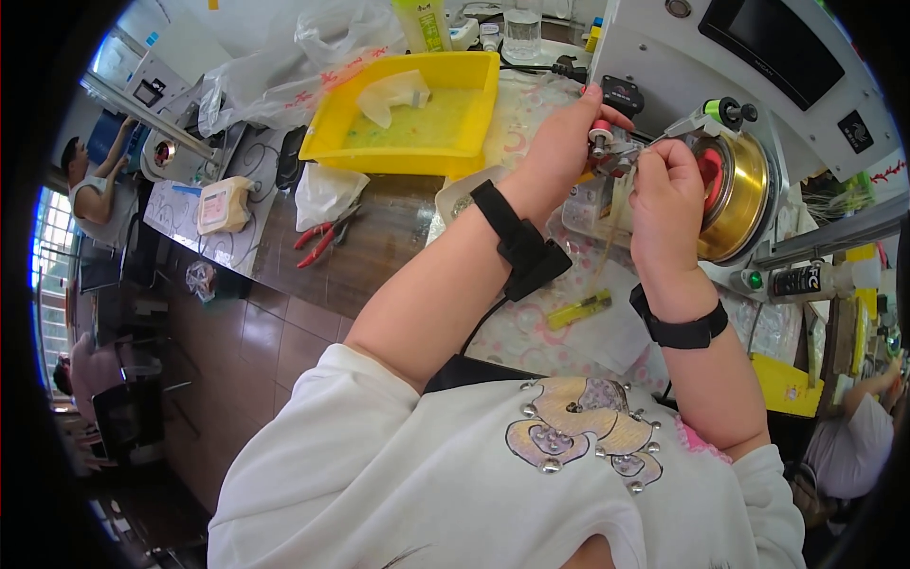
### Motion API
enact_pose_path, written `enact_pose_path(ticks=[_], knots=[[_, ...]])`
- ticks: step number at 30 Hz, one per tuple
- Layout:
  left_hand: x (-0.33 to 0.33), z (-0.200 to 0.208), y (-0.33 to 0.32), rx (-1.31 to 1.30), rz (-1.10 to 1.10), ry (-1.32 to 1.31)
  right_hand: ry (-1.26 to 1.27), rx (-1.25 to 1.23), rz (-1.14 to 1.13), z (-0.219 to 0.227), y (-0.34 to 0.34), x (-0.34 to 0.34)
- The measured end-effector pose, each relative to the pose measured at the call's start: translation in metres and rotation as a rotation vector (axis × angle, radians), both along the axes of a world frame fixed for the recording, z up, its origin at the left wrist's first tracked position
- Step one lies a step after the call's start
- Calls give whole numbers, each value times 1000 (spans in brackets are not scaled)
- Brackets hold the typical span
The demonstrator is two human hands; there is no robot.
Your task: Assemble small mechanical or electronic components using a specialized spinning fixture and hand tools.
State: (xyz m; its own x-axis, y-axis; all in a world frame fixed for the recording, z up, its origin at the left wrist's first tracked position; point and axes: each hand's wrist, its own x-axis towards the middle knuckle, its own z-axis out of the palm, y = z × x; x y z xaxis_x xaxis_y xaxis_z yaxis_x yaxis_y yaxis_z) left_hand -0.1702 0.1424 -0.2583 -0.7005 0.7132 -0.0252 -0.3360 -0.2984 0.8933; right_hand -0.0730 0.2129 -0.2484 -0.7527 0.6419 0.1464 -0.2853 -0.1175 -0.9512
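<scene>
My left hand [567, 140] is at the front of a white machine [654, 57], its fingers bent around small metal parts there. Against those fingers sits a small red and white spool [600, 133]. Close beside it, my right hand [667, 194] has thumb and forefinger pinched together near the same metal parts; what lies between the fingertips is too small to make out. Right of that hand is a large gold-coloured wheel [749, 204] with a red centre. A bright green thread spool [725, 111] is mounted above the wheel. Black bands wrap both wrists.
A yellow tray [398, 161] holding a clear plastic piece stands left of my hands. Red-handled pliers [318, 242] lie by a white bag [325, 194]. A yellow tool [578, 310] rests on the patterned cloth. Other people sit at far left and far right.
</scene>
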Motion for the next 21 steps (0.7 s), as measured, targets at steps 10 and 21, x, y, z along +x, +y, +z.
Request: enact_pose_path(ticks=[10, 21], knots=[[1, -7, 2, 49, -50, -14, -82, -185, 16, 3, -2, 4], [7, 1, 9, 86, -23, -90, -163, -196, 53, 12, 6, 6]])
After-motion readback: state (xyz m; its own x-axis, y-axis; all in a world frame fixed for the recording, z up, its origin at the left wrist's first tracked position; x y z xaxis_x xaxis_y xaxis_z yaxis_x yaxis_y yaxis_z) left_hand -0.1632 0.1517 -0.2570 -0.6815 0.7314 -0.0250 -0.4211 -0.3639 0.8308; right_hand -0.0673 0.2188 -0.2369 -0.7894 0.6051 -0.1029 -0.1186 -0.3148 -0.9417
